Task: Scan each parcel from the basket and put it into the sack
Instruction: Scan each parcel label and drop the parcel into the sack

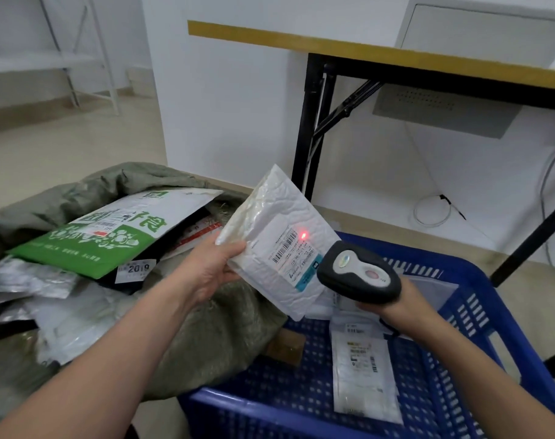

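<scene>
My left hand (210,268) grips a white bubble-mailer parcel (271,223) by its left edge and holds it tilted above the gap between sack and basket. A red laser dot shines on its shipping label, just right of the barcode. My right hand (393,304) holds a grey-and-black handheld scanner (360,274) pointed at that label. The blue plastic basket (478,315) lies at the lower right with a clear-bagged parcel (363,372) and other flat parcels in it. The grey-green woven sack (213,337) lies open at the left with a green-and-white mailer (111,236) and several other parcels on it.
A folding table with a yellow-edged top and black legs (314,122) stands behind the basket, against a white wall. A white cable coil (431,210) lies on the floor under it. A small cardboard box (285,346) sits between sack and basket. White shelving stands far left.
</scene>
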